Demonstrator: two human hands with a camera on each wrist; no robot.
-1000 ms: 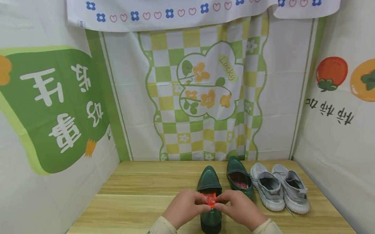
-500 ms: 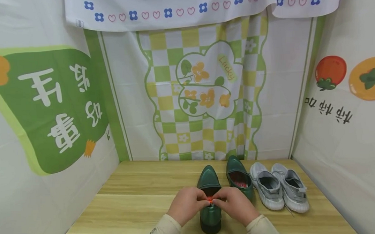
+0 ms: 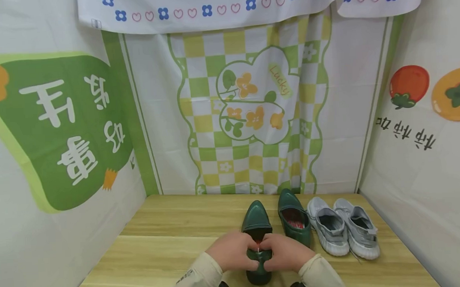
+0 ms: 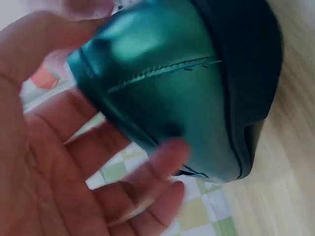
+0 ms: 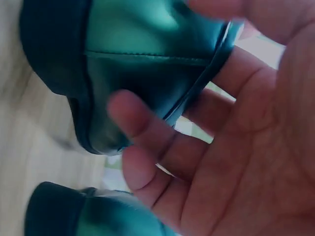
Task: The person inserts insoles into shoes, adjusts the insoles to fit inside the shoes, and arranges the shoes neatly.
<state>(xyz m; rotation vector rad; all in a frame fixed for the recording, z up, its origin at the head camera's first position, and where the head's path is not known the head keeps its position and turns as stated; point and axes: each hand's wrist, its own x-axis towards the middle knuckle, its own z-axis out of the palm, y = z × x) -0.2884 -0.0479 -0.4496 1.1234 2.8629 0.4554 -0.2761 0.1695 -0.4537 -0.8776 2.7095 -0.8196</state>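
A dark green pointed shoe (image 3: pixel 256 221) stands on the wooden table (image 3: pixel 173 248), toe pointing away. My left hand (image 3: pixel 231 251) and right hand (image 3: pixel 286 252) cup its rear half from both sides, thumbs meeting over the opening. A sliver of a red packet (image 3: pixel 259 243) shows under the thumbs inside the shoe. In the left wrist view my left hand (image 4: pixel 59 162) curls its fingers round the shoe's (image 4: pixel 197 88) glossy heel side. The right wrist view shows my right hand (image 5: pixel 236 162) curled round the other side of the shoe (image 5: pixel 147 54).
A second green shoe (image 3: pixel 293 218), with something red inside, stands just to the right. A pair of grey sneakers (image 3: pixel 343 232) sits beyond it near the right wall. Printed cloth walls enclose the table on three sides.
The red packet, held above the opening between both hands' fingertips, has gone down into the shoe. Both hands have dropped lower and closed round the shoe's sides.
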